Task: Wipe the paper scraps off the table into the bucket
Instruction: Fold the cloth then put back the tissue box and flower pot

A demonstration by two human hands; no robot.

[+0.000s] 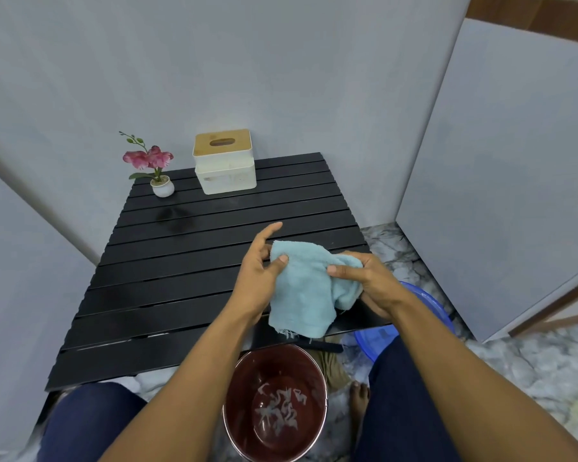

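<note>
Scanning from the left of the frame, the black slatted table (187,261) shows no scraps that I can make out, with a potted flower (154,168) and a tissue box (224,161) standing at its far edge in the upper middle. Just right of centre, the left hand (257,278) pinches the upper left corner of the light blue cloth (301,295), thumb on the front and forefinger stretched out free. The right hand (367,281) clamps the bunched right side, thumb pressed on top. The cloth hangs between the two grips above the table's near right edge, its frayed hem dangling almost over the bucket (277,358) at lower centre. The paper scraps (277,411) lie on the bucket's bottom, well below the fingers. Wiping looks finished, so the step in hand seems to be shaking or folding the cloth; doing it well means keeping it over the bucket mouth so clinging bits drop inside. A blue basin (424,305) sits at right.
</note>
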